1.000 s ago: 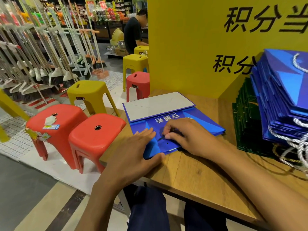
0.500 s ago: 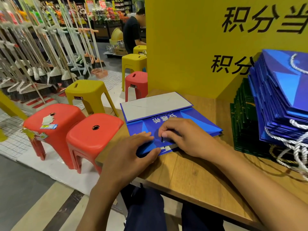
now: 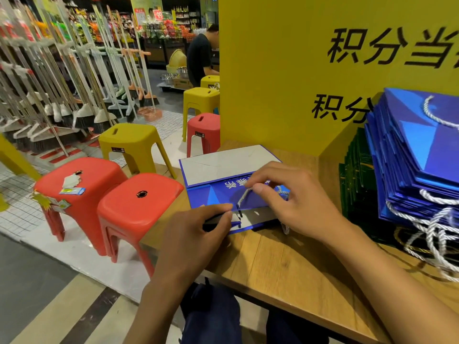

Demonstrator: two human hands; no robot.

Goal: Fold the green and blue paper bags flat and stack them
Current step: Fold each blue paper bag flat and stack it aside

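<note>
Blue paper bag (image 3: 223,194) lies flat at bench (image 3: 285,264) centre; left hand (image 3: 193,234) clamps its 6 o'clock edge, right hand (image 3: 290,197) pinches the rope handle (image 3: 244,194). Tugging could tear it loose

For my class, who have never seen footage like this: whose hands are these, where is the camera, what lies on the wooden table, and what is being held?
There is no machine here. A person wears a camera on the head, looking forward and down, so the two bare arms reaching in from the bottom are their own. The setting looks like a shop, with plastic stools on the floor to the left.

On the wooden table lies a blue paper bag, pressed nearly flat, its pale base panel folded up at the far end. The left hand grips the bag's near edge. The right hand pinches the bag's white cord handle between thumb and fingers.

To the right leans a stack of folded blue bags, with dark green bags beside and under it. Behind stands a yellow board with black characters.
</note>
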